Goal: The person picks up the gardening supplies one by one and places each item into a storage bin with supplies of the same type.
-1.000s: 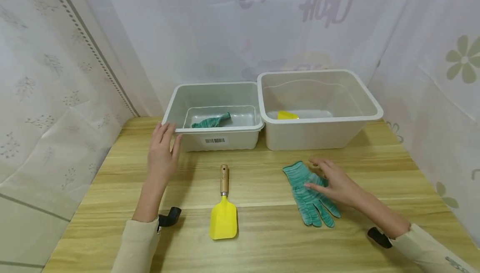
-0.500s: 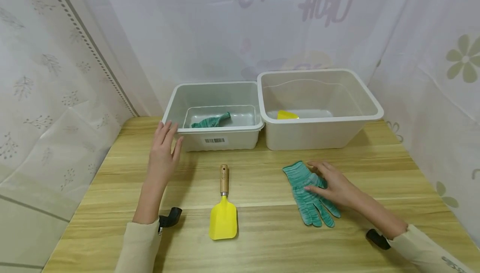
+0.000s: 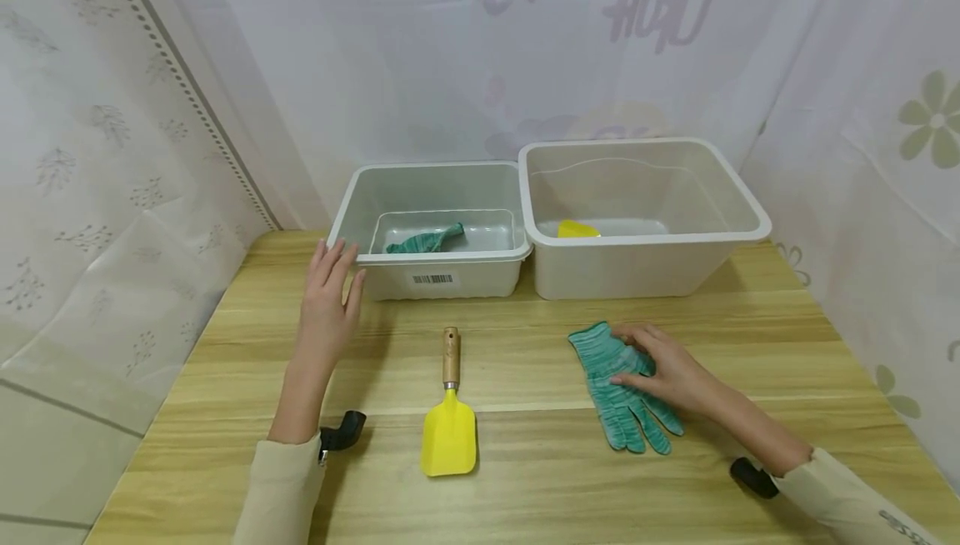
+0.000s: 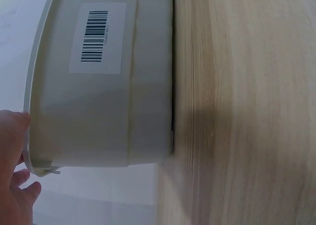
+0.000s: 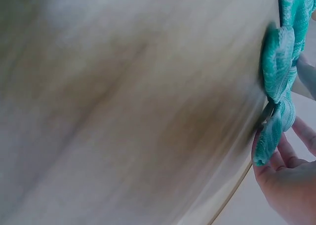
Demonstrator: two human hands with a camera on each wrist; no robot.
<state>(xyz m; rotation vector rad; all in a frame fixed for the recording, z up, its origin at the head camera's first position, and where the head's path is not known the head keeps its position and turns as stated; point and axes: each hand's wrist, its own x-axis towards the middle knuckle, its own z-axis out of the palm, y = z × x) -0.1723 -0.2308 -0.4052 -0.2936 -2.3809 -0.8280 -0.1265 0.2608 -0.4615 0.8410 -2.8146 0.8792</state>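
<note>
In the head view a green knitted glove point(image 3: 618, 382) lies flat on the table, its cuff toward the back. Over its right side is my right hand point(image 3: 671, 370), thumb on the glove and fingers spread along the far edge. The right wrist view shows the glove point(image 5: 279, 67) close beside that hand point(image 5: 289, 180). My left hand point(image 3: 326, 303) has its fairly straight fingers at the front left corner of the smaller grey bin point(image 3: 442, 280). A second green glove point(image 3: 426, 240) lies inside this bin. Between the hands rests a yellow shovel point(image 3: 449, 437) with a wooden handle.
A larger, taller bin point(image 3: 622, 270) stands directly right of the smaller one, with a yellow object point(image 3: 577, 230) partly visible inside. Both bins stand at the back of the wooden table point(image 3: 517, 495). Patterned cloth point(image 3: 420, 53) hangs behind and on both sides.
My right hand has settled slightly farther left over the glove. The left hand has stayed at the bin corner; gloves, shovel and bins have kept their places.
</note>
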